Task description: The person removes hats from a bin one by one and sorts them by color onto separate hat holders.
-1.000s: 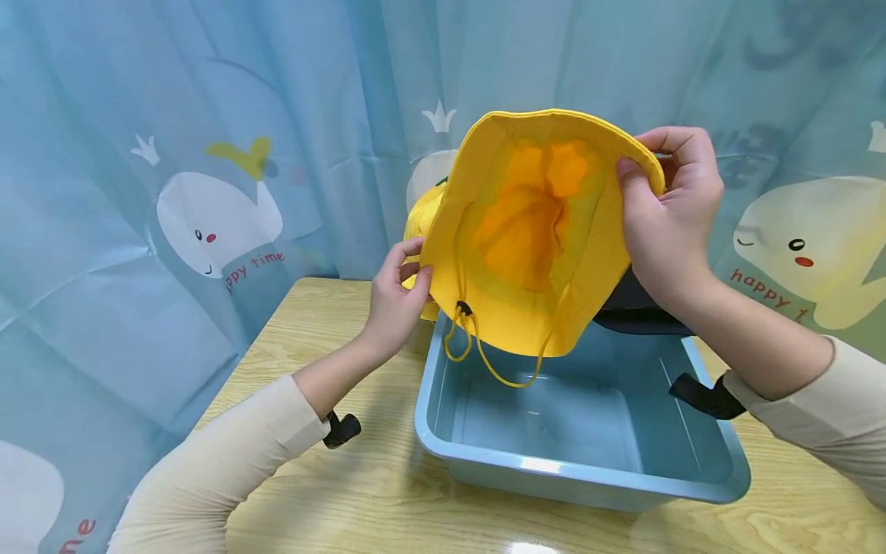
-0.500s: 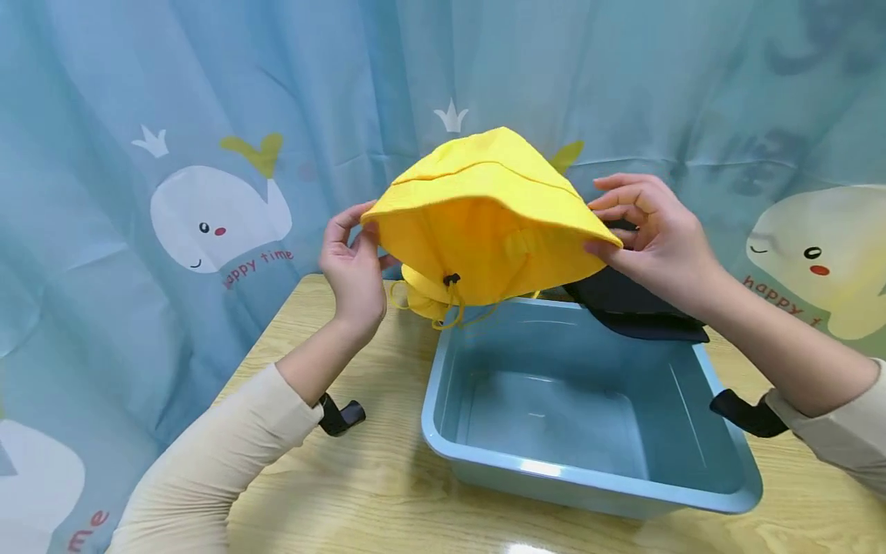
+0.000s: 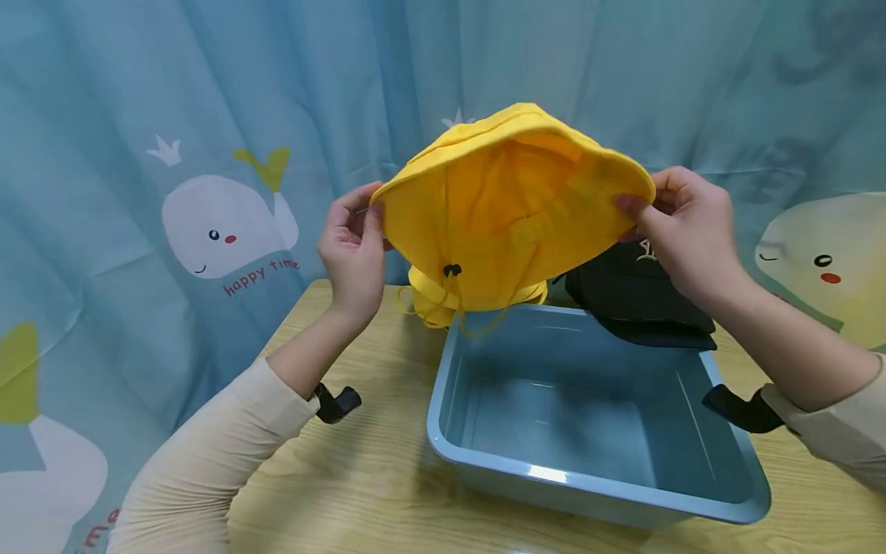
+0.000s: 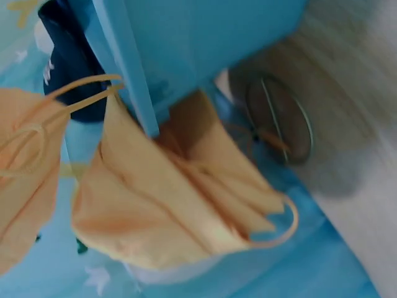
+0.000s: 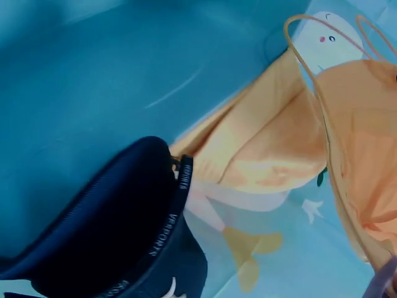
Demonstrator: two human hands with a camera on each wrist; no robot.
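Note:
A yellow bucket hat (image 3: 477,231) is held up over the back of the blue bin, its inside tilted toward me. My left hand (image 3: 351,258) pinches the brim at the left, thumb on the near side. On the opposite side, my right hand (image 3: 692,231) pinches the brim between thumb and fingers. A yellow cord with a black toggle (image 3: 452,270) dangles from the hat. Behind it, partly hidden, a second yellow hat (image 4: 149,205) sits by the bin's back left corner. The held hat also shows at the edge of the right wrist view, its brim (image 5: 366,143) spread.
The blue bin (image 3: 574,478) stands on a wooden table (image 3: 332,477), with nothing visible inside. A black cap (image 3: 630,296) with a white emblem hangs over its back right rim. A blue whale-print curtain (image 3: 228,92) closes off the back and left.
My left hand has moved left and up, while my right hand ends slightly lower and farther right. The hat brim turned from facing me to level, then tipped partly back toward me.

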